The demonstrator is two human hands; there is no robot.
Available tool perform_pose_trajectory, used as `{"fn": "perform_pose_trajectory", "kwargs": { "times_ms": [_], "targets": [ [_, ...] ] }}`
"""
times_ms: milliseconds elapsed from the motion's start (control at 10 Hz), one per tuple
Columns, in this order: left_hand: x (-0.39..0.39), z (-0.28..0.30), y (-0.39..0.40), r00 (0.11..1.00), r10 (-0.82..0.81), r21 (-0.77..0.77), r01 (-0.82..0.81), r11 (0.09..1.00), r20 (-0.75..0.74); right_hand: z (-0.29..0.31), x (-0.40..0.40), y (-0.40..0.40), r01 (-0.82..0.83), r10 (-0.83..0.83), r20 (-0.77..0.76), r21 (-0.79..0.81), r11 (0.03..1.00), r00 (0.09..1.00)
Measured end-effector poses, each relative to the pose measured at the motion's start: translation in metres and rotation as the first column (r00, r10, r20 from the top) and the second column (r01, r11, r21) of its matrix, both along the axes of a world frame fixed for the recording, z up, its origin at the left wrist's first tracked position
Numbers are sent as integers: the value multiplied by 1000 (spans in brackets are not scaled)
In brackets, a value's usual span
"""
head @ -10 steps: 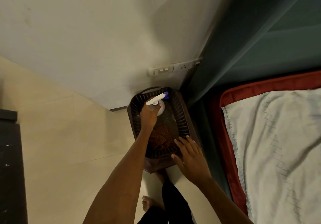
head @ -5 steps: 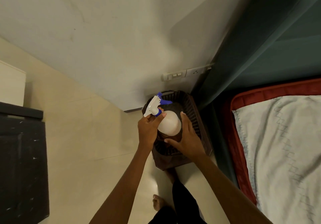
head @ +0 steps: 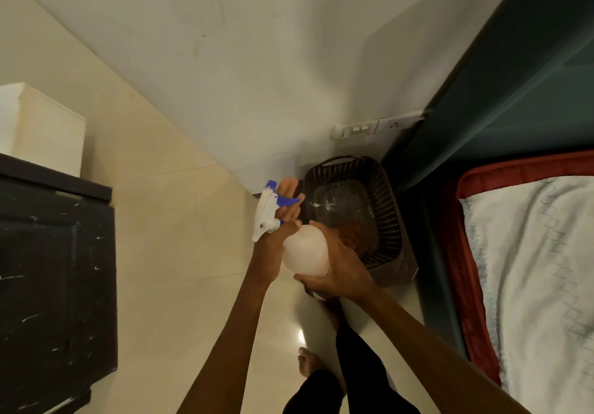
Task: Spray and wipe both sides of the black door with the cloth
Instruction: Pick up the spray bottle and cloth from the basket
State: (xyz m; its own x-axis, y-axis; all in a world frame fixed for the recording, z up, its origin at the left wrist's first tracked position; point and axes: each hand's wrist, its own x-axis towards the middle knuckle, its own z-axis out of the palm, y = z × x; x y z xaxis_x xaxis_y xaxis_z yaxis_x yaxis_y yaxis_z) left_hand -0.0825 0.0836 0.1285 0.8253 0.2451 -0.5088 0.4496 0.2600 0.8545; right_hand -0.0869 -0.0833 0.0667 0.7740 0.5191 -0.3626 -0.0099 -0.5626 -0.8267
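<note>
A spray bottle (head: 303, 249) with a round pale body and a white head with a blue trigger is held over the floor, just left of a dark basket (head: 390, 208). My left hand (head: 276, 237) holds the bottle at its neck, fingers reaching up past the trigger. My right hand (head: 342, 269) cups the body from the right and below. An orange-brown cloth (head: 361, 237) lies in the basket. The black door (head: 58, 285), marked with white scratches, fills the left edge, well apart from both hands.
The basket stands on the cream floor in the corner under a white wall socket strip (head: 369, 129). A bed with a white sheet (head: 530, 269) and red edging lies to the right, behind a dark teal frame (head: 501, 92). My bare feet (head: 308, 362) are below the bottle.
The bottle has been lifted out of the basket and brought left and towards me. My right hand moved from the basket rim onto the bottle's body. More of the black door shows.
</note>
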Motion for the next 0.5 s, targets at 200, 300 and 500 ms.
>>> {"fn": "perform_pose_trajectory", "kwargs": {
  "times_ms": [200,300,500],
  "targets": [
    [-16,9,26,994,93,23,-95,995,63,4,-2,17,-165,165,-54,-2,986,985],
    [-25,3,43,986,162,55,-164,985,33,-13,11,3,-172,170,-63,-37,984,983],
    [-38,-14,43,940,338,135,-328,935,-57,-82,58,-34,106,-128,-29,-394,913,991]
  ]
}}
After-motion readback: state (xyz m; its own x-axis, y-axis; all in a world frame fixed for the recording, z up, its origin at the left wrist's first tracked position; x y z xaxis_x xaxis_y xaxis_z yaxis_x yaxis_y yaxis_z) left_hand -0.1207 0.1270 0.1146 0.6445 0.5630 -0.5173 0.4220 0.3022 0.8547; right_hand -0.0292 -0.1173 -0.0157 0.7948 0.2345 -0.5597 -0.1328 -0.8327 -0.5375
